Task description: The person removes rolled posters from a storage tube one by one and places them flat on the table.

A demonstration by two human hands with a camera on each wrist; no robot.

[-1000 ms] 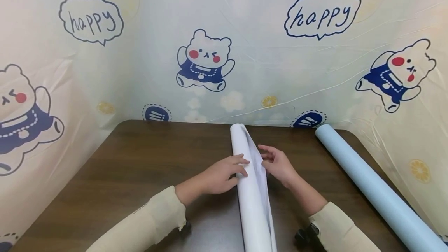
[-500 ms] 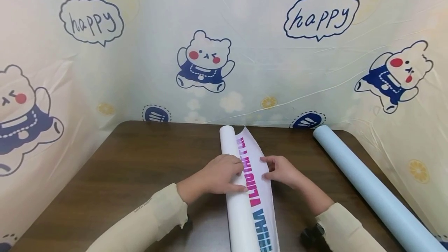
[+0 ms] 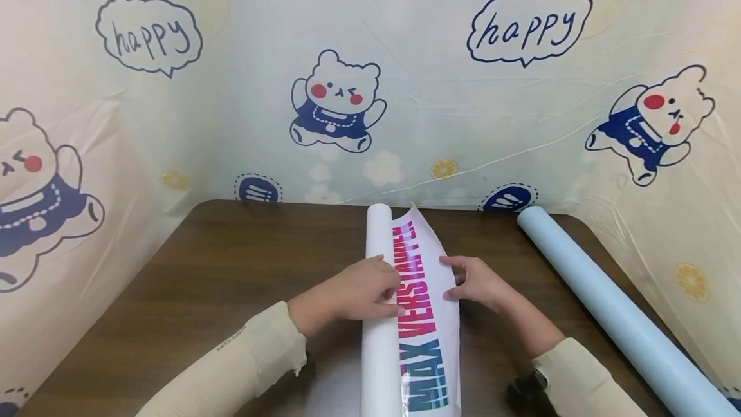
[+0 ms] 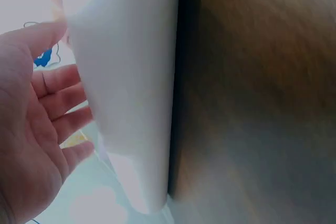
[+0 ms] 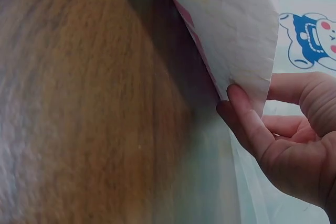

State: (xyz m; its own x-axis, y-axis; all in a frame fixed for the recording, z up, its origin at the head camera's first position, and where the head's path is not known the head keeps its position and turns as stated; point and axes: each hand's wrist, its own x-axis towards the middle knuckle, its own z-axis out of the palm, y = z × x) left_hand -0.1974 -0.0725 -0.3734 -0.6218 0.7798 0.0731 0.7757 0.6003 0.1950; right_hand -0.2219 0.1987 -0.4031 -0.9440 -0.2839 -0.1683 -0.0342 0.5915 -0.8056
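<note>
A white rolled poster (image 3: 379, 359) lies lengthwise on the table in the head view. Its loose flap (image 3: 442, 288) is lifted out to the right, showing large pink and teal letters. My left hand (image 3: 359, 288) rests on the roll from the left, and in the left wrist view its fingers lie loosely against the white surface. With thumb and fingers, my right hand (image 3: 480, 283) pinches the flap's right edge. In the right wrist view the flap's white back (image 5: 239, 30) slants up from the table, with fingers on both sides of its edge.
A light blue roll (image 3: 613, 314) lies diagonally along the right side of the brown wooden table (image 3: 249, 256). A patterned curtain (image 3: 417, 95) with bears and "happy" bubbles hangs behind the table and at both sides.
The flap has been drawn out from the roll toward the right, uncovering more and more lettering. The roll has shifted slightly left. My right hand has moved right and a little nearer.
</note>
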